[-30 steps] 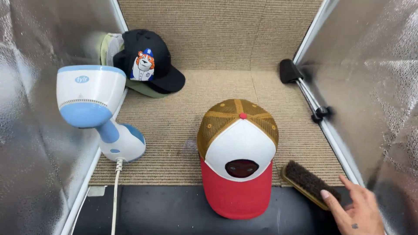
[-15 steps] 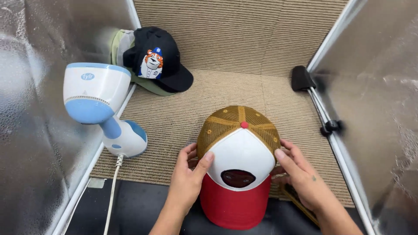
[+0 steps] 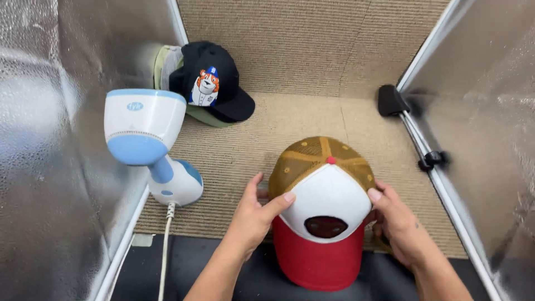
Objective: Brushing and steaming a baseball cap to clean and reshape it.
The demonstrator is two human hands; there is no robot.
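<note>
A trucker cap (image 3: pixel 326 214) with a white front panel, tan mesh back and red brim is held between both hands at the near edge of the beige mat (image 3: pixel 278 134). The left hand (image 3: pixel 253 214) is laid against the cap's left side, thumb on the white panel and fingers spread round the mesh; the right hand (image 3: pixel 397 223) is cupped against the right side, thumb near the panel's edge. Neither hand is closed into a fist; the cap is lightly clasped from both flanks.

The cap's long axis runs from the mesh crown, farther away, to the brim, which points toward the person and overhangs the dark strip in front of the mat. Both hands are equally close, one on each side.

A white and blue handheld steamer (image 3: pixel 150 142) stands to the left, well apart. A black cap (image 3: pixel 214 83) with a cartoon patch is stacked on another cap farther back.
</note>
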